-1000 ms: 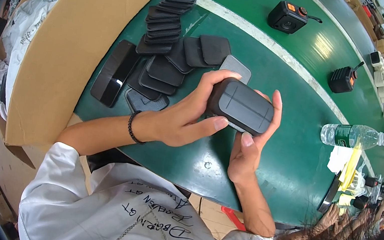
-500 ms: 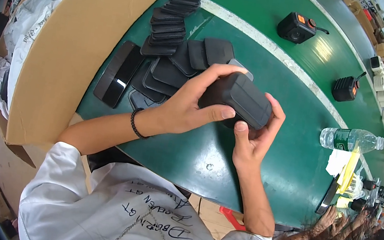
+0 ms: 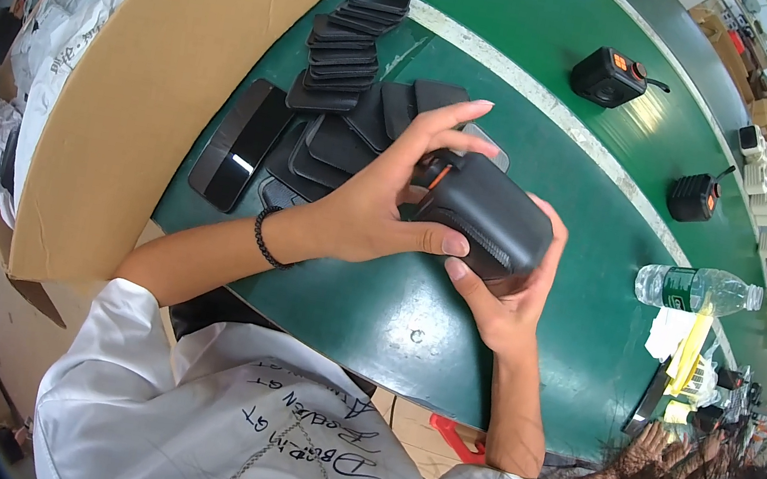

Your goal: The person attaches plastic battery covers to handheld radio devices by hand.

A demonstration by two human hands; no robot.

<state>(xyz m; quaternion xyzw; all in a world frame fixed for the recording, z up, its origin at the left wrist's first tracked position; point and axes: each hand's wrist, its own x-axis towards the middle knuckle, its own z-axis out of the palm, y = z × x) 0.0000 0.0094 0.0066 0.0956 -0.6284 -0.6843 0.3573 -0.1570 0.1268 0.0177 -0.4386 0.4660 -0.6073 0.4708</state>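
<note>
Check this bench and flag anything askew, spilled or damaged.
Nothing looks spilled or damaged. The flat black covers lie in a loose, fanned pile rather than a square stack. The water bottle lies on its side near the table edge. Both hands, left hand and right hand, grip the black device.

A clear water bottle [image 3: 695, 289] is laid on the green table [image 3: 392, 312]. Flat black covers [image 3: 349, 51] are stacked beside a cardboard box [image 3: 168, 72].
</note>
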